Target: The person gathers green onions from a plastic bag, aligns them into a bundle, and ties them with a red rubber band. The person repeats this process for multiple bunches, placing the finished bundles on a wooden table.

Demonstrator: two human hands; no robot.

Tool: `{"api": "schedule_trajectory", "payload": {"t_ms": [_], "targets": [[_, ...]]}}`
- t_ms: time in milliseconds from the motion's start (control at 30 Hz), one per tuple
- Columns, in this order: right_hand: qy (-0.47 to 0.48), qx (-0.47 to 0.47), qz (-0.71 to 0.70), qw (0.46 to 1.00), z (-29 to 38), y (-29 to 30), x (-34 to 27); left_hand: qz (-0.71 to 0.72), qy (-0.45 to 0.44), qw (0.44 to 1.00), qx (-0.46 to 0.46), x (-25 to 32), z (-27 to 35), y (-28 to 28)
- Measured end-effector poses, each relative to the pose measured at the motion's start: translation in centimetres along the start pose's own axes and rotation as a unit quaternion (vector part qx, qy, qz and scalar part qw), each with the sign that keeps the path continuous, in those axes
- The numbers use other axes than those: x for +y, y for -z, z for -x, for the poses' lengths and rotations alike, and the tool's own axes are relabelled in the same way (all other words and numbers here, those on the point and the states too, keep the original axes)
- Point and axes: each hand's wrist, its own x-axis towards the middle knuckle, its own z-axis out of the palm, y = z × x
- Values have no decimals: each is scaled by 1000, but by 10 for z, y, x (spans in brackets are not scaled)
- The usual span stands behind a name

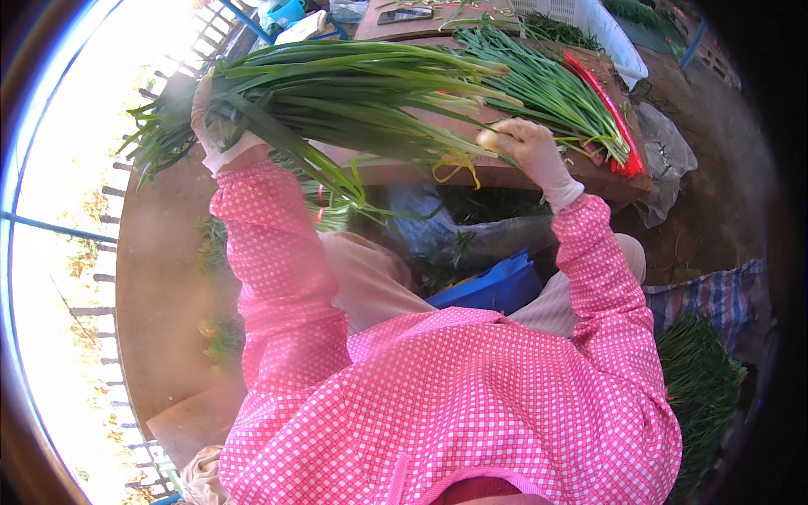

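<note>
A large bunch of long flat green leaves, like garlic chives, is held up before me by its leafy end in my left hand, which wears a pale glove. The pale stem ends point right. My right hand, also gloved, has its fingers bent together at the lower stem ends, on a stem or leaf. Yellowed leaves dangle below the bunch. Beyond my right hand, a pile of green chives lies on the brown table, beside a red strip.
A phone lies on the far board, near a white plastic crate holding greens. Clear plastic hangs by the table's right end. A blue container stands between my legs. More greens lie at lower right, beside a striped sheet.
</note>
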Motion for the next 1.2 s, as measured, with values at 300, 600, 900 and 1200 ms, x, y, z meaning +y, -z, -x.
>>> {"api": "schedule_trajectory", "payload": {"t_ms": [300, 600, 900, 1200], "targets": [[61, 109, 370, 921, 15, 26, -62, 20, -62, 995, 78, 1, -15, -3], [84, 155, 415, 893, -49, -17, -125, 59, -22, 996, 56, -15, -10, -32], [119, 154, 334, 922, -64, 0, -113, 73, -5, 993, 96, -13, -6, -46], [172, 180, 346, 905, -64, 10, -110, 11, -51, 999, 11, -23, -21, -31]]}}
